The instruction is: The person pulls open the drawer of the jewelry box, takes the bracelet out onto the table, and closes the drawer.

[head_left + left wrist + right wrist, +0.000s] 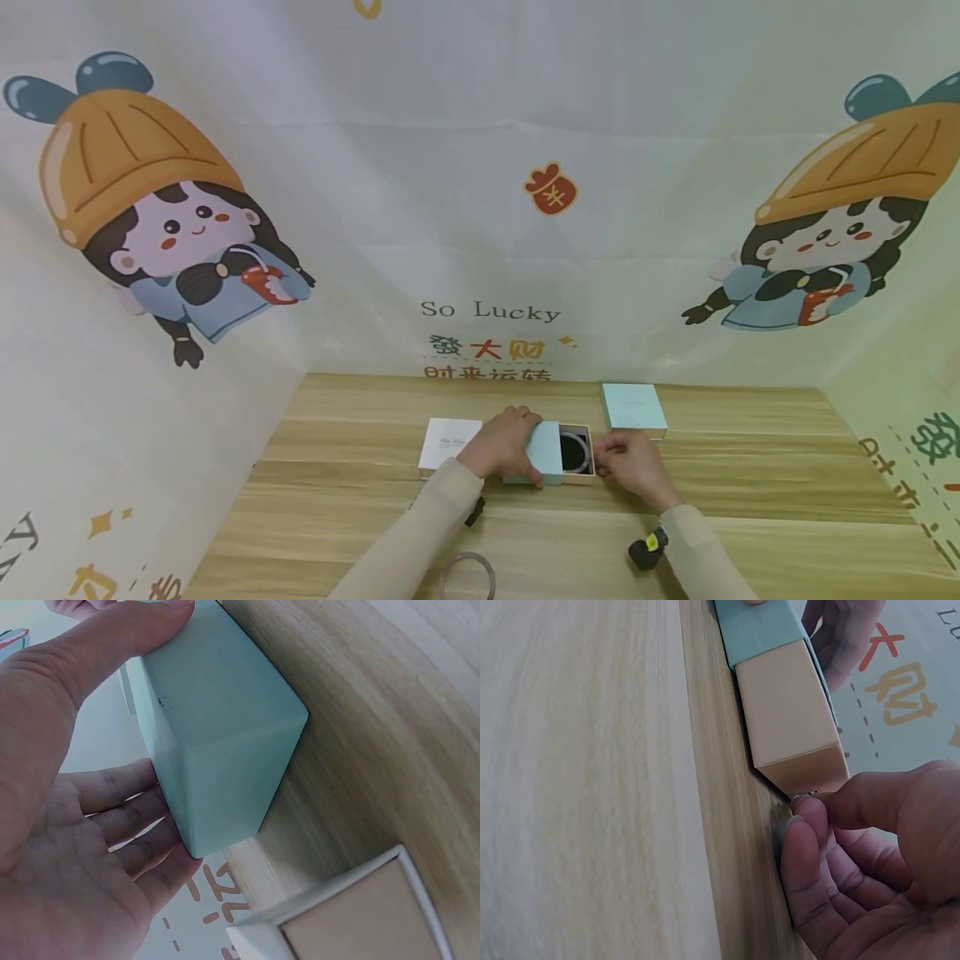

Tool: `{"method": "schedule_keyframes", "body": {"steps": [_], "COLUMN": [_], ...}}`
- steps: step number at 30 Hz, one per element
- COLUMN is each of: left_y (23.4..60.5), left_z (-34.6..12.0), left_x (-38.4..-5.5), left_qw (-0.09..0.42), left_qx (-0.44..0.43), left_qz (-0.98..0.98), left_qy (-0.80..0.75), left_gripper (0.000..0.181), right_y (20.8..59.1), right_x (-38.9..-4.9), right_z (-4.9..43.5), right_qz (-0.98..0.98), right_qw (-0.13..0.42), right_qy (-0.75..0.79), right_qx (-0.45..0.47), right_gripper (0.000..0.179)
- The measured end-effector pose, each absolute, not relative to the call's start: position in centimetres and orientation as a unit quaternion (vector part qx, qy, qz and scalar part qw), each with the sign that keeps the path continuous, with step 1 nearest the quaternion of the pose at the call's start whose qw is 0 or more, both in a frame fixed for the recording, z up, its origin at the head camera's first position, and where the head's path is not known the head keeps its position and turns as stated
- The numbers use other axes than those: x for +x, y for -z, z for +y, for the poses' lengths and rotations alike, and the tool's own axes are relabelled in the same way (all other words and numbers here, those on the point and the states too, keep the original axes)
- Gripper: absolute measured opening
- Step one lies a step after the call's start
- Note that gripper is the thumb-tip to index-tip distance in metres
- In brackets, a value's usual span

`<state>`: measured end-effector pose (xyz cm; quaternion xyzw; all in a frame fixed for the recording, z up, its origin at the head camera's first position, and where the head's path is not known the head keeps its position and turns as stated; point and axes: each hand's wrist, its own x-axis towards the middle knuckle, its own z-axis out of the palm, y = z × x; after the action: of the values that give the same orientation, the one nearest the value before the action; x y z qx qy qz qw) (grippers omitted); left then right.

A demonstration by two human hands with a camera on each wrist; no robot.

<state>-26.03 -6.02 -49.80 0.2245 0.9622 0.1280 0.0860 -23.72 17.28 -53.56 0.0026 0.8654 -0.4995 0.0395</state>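
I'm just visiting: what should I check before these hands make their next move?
1. Left hand's grip spans the blue cover: ok.
2. Right hand's grip has hold of the drawer: cannot tell; fingertips meet at its end, but what they pinch is unclear.
3. Drawer fully shut: not ok; partway out.
4. Bracelet lies inside the drawer: ok.
5. Second bracelet put away: not ok; loose on the table.

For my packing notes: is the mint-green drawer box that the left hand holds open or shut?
Partly open: its peach drawer sticks out past the mint-green sleeve, and a bangle shows inside.
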Motion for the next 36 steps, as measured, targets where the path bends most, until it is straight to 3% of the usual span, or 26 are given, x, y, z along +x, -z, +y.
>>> {"method": "schedule_keyframes", "body": {"steps": [36], "left_y": [50.1], "left_z": [-6.0], "left_x": [-26.1], "left_qw": [0.085], "left_qx": [0.229], "left_qz": [0.960], "left_qy": [-0.138], "left_gripper": [0.095], "right_y": [53.7], "right_x": [-23.8], "right_z": [20.3], "right_qz": [0.865], "right_qw": [0.050], "right_qy": [0.500], "right_qx": [-0.008], "right_gripper": [0.012]}}
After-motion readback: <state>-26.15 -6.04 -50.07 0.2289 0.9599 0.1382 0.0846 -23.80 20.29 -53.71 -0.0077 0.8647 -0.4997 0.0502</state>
